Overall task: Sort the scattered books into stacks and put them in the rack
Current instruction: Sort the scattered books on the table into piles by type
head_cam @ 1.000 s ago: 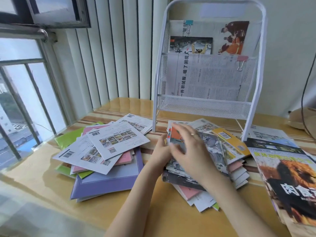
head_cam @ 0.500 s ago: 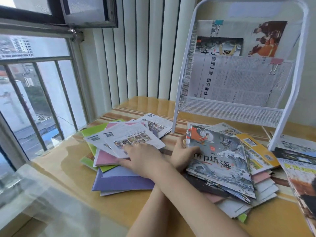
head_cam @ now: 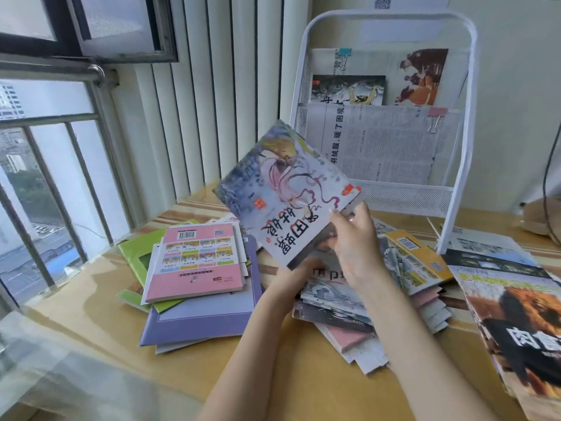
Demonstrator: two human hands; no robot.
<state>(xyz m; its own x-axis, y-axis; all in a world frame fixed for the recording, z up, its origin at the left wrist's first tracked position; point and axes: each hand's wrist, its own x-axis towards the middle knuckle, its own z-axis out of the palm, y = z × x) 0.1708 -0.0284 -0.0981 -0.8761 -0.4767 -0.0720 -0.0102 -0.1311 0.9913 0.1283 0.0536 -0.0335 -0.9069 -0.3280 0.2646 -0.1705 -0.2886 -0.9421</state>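
Lavender and pink on its cover, the book (head_cam: 285, 192) you are holding is up off the table (head_cam: 91, 287), tilted, with its title upside down to you. Your right hand (head_cam: 355, 247) pinches its lower right corner, fingers curled over the edge. Your left hand (head_cam: 299, 270) sits under the lower edge; its fingers are mostly hidden behind the book, so you cannot tell how tightly they close, though it looks to be propping the book from below.

The book's long axis runs from lower right, at your hands, up and away to the upper left. The rack (head_cam: 455, 189) stands directly behind it and slightly to the right, its lower mesh pocket just past the book's far right corner and already holding a newspaper (head_cam: 379, 144). Your right hand is the nearer one to that pocket.

Below your hands lies the loose middle pile (head_cam: 340, 302), fanned out and not squared. To the left sits a tidier pile topped by a pink book (head_cam: 197, 259) on a purple one (head_cam: 206, 317). At the right edge lies a lion-cover book (head_cam: 522, 323).

Judging by this, you are still sorting: the held book probably belongs on a matching stack before anything goes to the rack.
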